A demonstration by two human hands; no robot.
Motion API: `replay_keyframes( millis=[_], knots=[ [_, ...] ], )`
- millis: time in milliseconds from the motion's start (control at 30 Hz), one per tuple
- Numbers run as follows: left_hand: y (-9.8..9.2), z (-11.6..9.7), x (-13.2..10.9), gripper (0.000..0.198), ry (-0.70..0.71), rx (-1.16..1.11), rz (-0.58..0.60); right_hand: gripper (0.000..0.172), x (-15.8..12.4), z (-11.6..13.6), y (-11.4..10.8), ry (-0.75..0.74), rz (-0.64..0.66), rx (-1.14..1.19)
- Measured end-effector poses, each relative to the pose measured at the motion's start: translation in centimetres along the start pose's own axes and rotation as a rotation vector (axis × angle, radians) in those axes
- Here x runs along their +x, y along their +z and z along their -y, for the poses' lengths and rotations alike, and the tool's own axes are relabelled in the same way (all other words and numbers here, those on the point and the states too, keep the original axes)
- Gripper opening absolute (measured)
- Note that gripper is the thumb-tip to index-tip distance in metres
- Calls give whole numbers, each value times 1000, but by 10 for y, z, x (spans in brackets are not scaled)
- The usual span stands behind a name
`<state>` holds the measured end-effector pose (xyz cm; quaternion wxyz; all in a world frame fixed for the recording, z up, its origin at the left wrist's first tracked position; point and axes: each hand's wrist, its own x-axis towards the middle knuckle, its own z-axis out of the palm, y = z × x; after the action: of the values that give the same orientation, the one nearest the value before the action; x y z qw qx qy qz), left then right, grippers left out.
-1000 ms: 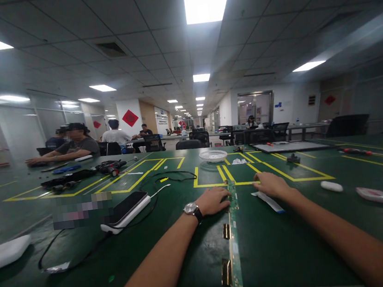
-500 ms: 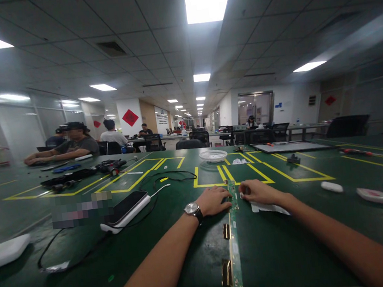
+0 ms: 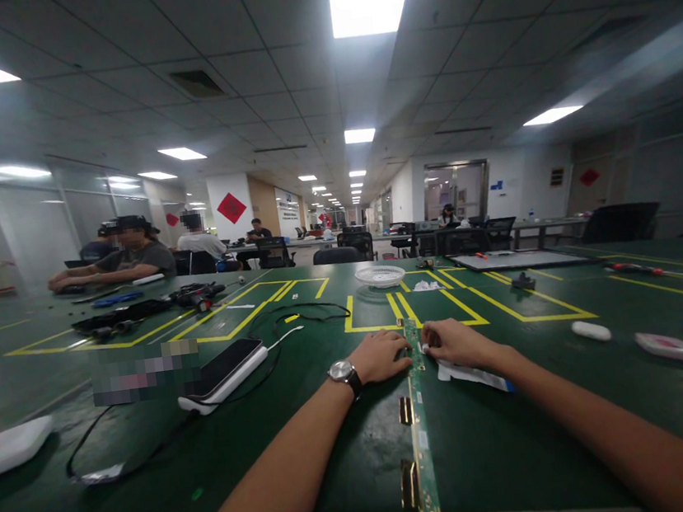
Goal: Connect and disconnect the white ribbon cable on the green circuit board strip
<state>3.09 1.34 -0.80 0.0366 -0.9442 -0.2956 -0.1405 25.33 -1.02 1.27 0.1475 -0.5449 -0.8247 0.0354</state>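
A long narrow green circuit board (image 3: 422, 437) lies on the green table (image 3: 527, 449), running from the near edge away from me. My left hand (image 3: 382, 356), with a watch on its wrist, rests with curled fingers pressing on the board's far part. My right hand (image 3: 455, 342) pinches one end of a white flat ribbon cable (image 3: 474, 374) right at the board's right edge. The cable trails back under my right wrist and ends in a blue tip.
A phone on a white power bank (image 3: 225, 372) with a black cord lies to the left. A white basket (image 3: 380, 275) stands further back amid yellow tape lines. Small white objects (image 3: 591, 331) lie to the right. Several people sit at the far left with tools.
My right hand picked up the white ribbon cable and brought its end leftward to the board's edge. My left hand stayed on the board.
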Motion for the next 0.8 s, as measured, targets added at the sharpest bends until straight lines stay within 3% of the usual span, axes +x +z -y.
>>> replay_keyframes(
  millis=[300,800],
  knots=[
    [3,2,1,33,17,-14,3,19,2,-3,5,2,-15,-31],
    [3,7,1,34,15,-83,59,11,0,-11,7,-129,-48,30]
  ],
)
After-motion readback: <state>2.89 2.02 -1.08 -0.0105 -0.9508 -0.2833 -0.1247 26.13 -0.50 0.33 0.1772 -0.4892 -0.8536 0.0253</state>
